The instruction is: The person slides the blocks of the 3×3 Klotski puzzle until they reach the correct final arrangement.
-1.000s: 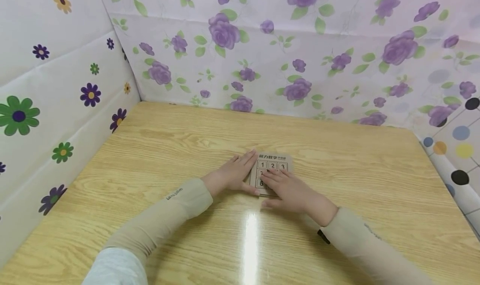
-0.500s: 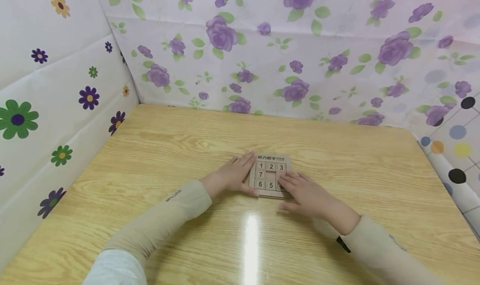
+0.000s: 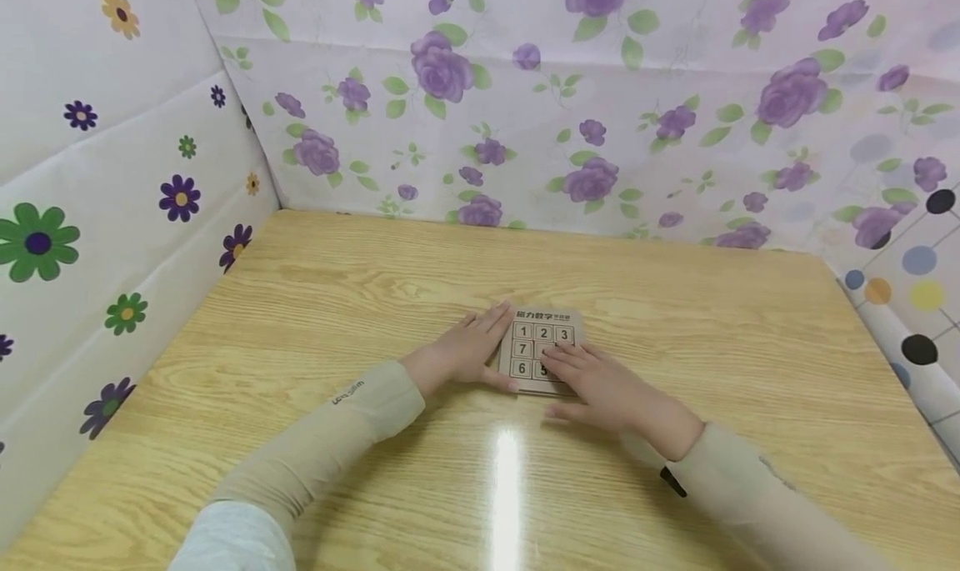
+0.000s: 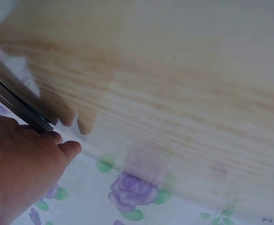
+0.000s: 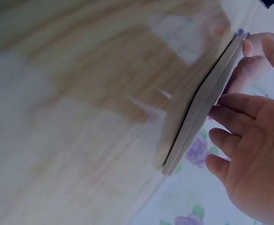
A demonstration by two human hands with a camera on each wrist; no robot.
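Note:
A flat number slide puzzle (image 3: 511, 378) with printed characters along its top lies on the table. Tiles 1, 2 and 3 (image 3: 564, 334) form the top row; 7 (image 3: 522, 349) and 6 show down the left side. My left hand (image 3: 468, 350) rests along the puzzle's left edge, fingers extended, thumb by the near left corner. Over the lower right tiles, my right hand (image 3: 600, 383) touches the middle with its fingertips and hides the tiles there. In the right wrist view, its outstretched fingers reach the face of the puzzle (image 5: 198, 112).
The wooden table (image 3: 390, 288) has a glossy top with a light reflection near its front. A purple-flowered cloth (image 3: 442, 137) stands behind it, with patterned cloths at left and right. A dark strap piece (image 3: 672, 482) shows under the right sleeve.
My right hand slid right, exposing a vacant middle slot half a second ago, then came back left over the middle. The left hand and the puzzle have stayed in place.

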